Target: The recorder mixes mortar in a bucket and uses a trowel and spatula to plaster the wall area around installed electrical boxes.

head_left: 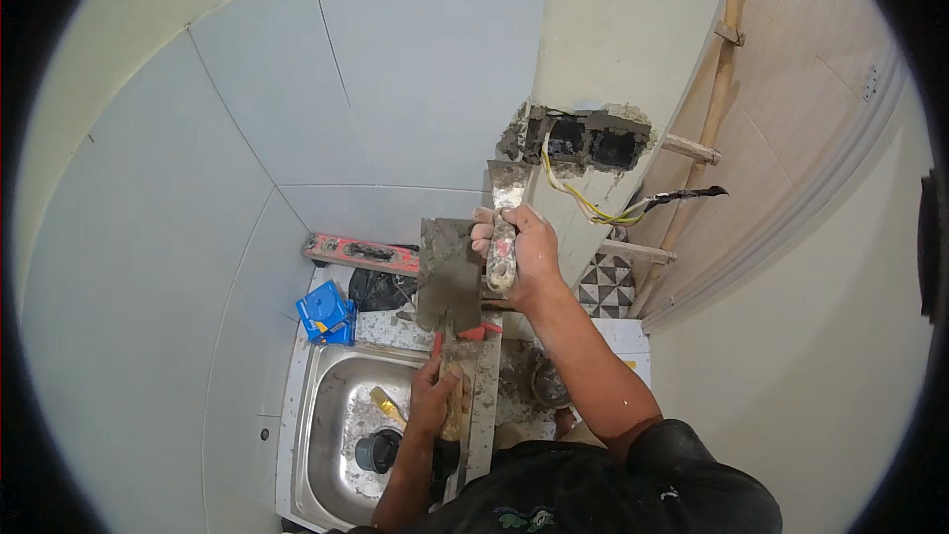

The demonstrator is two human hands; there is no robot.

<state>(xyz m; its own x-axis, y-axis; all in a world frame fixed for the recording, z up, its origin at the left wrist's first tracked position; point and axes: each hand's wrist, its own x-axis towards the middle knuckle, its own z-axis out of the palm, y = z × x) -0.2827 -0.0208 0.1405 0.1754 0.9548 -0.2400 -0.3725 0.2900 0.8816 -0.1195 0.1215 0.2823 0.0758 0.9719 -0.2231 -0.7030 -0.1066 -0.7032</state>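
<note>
My left hand [435,398] is closed around the handle of a trowel [452,272], whose wide blade is coated with wet grey mortar. My right hand [536,242] grips a putty knife [501,255] by its worn, spattered handle, blade pointing up toward the wall. Just beyond that blade, two dark electrical boxes [566,138] sit in a rough cutout edged with fresh mortar. Yellow-green and white wires [585,203] come out of the boxes and hang to the right, their ends wrapped in black. The putty knife's tip appears close to the cutout's lower left; contact is unclear.
A steel sink [314,435] at lower left holds a paintbrush [388,403] and a black cup-like object [378,452]. Behind it lie a red spirit level [366,254], blue boxes [326,311] and a black plastic bag [384,290]. A wooden ladder [714,124] leans at right.
</note>
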